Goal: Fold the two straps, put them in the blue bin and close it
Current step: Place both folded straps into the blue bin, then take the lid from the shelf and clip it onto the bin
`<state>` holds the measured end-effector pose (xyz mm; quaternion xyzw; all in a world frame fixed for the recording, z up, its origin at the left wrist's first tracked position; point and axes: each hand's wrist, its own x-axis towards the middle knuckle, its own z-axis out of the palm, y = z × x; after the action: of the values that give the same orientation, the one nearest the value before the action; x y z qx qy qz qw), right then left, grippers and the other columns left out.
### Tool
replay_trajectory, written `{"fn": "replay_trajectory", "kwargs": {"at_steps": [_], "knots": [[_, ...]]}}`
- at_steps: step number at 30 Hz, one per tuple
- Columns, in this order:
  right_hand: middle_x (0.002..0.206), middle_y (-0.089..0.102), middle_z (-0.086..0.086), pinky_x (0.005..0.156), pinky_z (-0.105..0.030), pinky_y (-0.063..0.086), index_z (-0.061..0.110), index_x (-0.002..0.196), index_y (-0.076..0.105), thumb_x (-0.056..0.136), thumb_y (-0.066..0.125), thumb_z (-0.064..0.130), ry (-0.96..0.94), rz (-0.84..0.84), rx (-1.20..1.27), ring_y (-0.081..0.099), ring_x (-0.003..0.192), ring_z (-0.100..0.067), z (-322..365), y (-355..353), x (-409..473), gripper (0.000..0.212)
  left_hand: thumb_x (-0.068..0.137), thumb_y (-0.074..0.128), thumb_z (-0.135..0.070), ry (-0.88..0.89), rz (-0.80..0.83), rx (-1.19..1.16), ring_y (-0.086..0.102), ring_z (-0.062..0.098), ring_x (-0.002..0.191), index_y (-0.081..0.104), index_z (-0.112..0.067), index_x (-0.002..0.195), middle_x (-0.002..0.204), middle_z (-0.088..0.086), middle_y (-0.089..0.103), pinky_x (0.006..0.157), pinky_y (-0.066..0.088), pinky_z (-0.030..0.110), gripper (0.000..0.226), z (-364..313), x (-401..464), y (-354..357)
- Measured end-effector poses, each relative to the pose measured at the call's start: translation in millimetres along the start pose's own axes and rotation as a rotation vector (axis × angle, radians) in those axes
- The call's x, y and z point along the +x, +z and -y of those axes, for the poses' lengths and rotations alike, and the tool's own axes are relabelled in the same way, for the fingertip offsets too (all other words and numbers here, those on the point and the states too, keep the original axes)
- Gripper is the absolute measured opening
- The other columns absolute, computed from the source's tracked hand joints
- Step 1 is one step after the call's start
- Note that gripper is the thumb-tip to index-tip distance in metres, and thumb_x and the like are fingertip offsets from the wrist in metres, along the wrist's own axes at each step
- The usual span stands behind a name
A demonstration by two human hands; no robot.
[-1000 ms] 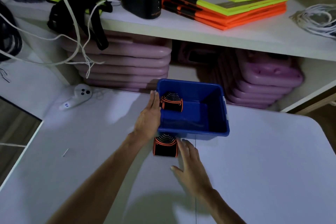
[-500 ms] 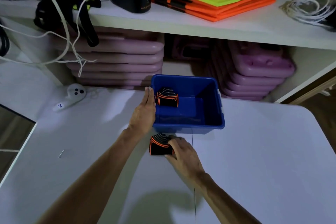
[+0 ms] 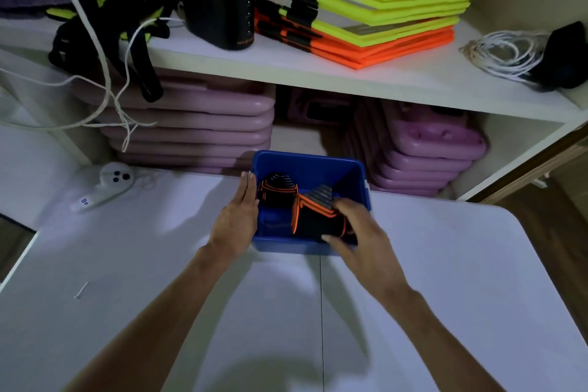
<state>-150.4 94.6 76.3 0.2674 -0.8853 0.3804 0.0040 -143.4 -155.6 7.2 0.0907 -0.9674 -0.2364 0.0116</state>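
Observation:
An open blue bin (image 3: 318, 165) stands on the white table, close to the shelf unit. One folded black strap with orange edges (image 3: 276, 189) lies inside it at the left. My right hand (image 3: 359, 232) holds a second folded black-and-orange strap (image 3: 313, 212) over the bin's front half. My left hand (image 3: 237, 216) rests flat against the bin's left wall, fingers straight. No lid for the bin is in view.
A white controller (image 3: 105, 183) lies on the table (image 3: 445, 280) at the left, a small nail (image 3: 81, 290) nearer me. Stacked purple mats (image 3: 191, 124) fill the shelf behind the bin. Above sit a black bottle (image 3: 219, 0), neon frames (image 3: 366, 6) and a coiled cord (image 3: 506, 54).
My right hand closed on the strap that lay on the table in front of the bin and lifted it over the bin. My left hand stayed on the bin's left wall.

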Motion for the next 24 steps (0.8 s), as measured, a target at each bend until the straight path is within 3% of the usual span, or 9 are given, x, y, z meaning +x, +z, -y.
{"fn": "replay_trajectory", "kwargs": {"at_steps": [5,8,10,11,13,14,18,21,24], "knots": [[0.124,0.055,-0.007,0.093,-0.038,0.047,0.014,0.123,0.053,0.080,0.071,0.005,0.254,0.144,-0.267,0.058,0.108,-0.027,-35.4,3.8,64.9,0.048,0.098,0.038,-0.014,0.016,-0.025,0.012,0.056,0.040,0.116,0.006,-0.005,0.150,0.160,0.012,0.007,0.078,0.056,0.049,0.061,4.2,1.2,3.5],[0.119,0.055,-0.014,0.090,-0.043,0.049,0.008,0.112,0.055,0.083,0.059,-0.002,0.293,0.292,-0.386,0.060,0.106,-0.037,-51.3,29.2,87.2,0.031,0.099,0.035,-0.011,0.024,-0.055,-0.068,0.037,0.037,0.136,0.011,-0.007,0.150,0.160,0.010,0.008,0.107,0.039,0.047,0.057,-1.8,-2.5,3.3],[0.123,0.053,-0.016,0.093,-0.045,0.047,0.005,0.118,0.053,0.088,0.049,-0.007,0.307,0.331,-0.416,0.059,0.109,-0.039,-59.4,45.7,98.6,0.032,0.100,0.033,-0.011,0.024,-0.062,-0.093,0.026,0.031,0.143,0.013,-0.008,0.151,0.160,0.007,0.006,0.112,0.029,0.042,0.055,-3.1,-3.2,3.4],[0.125,0.050,-0.016,0.095,-0.046,0.045,0.005,0.121,0.051,0.089,0.046,-0.007,0.312,0.334,-0.412,0.058,0.110,-0.040,-62.1,51.2,103.2,0.035,0.099,0.035,-0.009,0.031,-0.076,-0.087,0.031,0.032,0.140,0.014,-0.007,0.150,0.160,0.008,0.008,0.109,0.035,0.043,0.055,-2.2,-2.5,4.2],[0.128,0.047,-0.015,0.098,-0.047,0.043,0.006,0.127,0.046,0.090,0.045,-0.005,0.306,0.342,-0.409,0.056,0.111,-0.040,-67.1,57.2,108.7,0.039,0.095,0.044,-0.005,0.054,-0.108,-0.038,0.054,0.037,0.122,0.018,-0.003,0.149,0.158,0.012,0.015,0.081,0.056,0.045,0.060,2.8,0.3,7.3],[0.129,0.046,-0.014,0.099,-0.047,0.043,0.008,0.128,0.044,0.090,0.046,-0.004,0.305,0.349,-0.407,0.056,0.111,-0.040,-70.3,58.7,108.8,0.040,0.094,0.047,-0.005,0.052,-0.102,-0.028,0.060,0.038,0.113,0.018,-0.002,0.148,0.157,0.014,0.018,0.069,0.058,0.043,0.061,5.0,1.0,9.4],[0.127,0.047,-0.013,0.097,-0.048,0.043,0.011,0.126,0.044,0.090,0.046,0.001,0.317,0.354,-0.409,0.056,0.109,-0.040,-78.3,61.8,110.1,0.037,0.096,0.046,-0.008,0.039,-0.112,-0.042,0.059,0.041,0.113,0.018,-0.003,0.149,0.157,0.014,0.020,0.073,0.057,0.050,0.061,7.3,3.0,12.0],[0.129,0.045,-0.014,0.098,-0.048,0.043,0.009,0.126,0.044,0.089,0.046,-0.003,0.313,0.358,-0.409,0.056,0.110,-0.042,-77.8,65.9,115.1,0.039,0.095,0.047,-0.010,0.060,-0.113,0.009,0.061,0.037,0.111,0.017,-0.001,0.148,0.157,0.014,0.021,0.064,0.059,0.043,0.062,10.4,4.4,15.3],[0.129,0.042,-0.015,0.097,-0.049,0.044,0.009,0.126,0.044,0.090,0.045,-0.004,0.329,0.349,-0.408,0.056,0.109,-0.044,-78.0,67.3,115.0,0.038,0.096,0.046,-0.011,0.056,-0.098,0.042,0.058,0.034,0.117,0.012,-0.004,0.150,0.158,0.011,0.018,0.067,0.059,0.041,0.064,11.7,4.6,15.3]]}}
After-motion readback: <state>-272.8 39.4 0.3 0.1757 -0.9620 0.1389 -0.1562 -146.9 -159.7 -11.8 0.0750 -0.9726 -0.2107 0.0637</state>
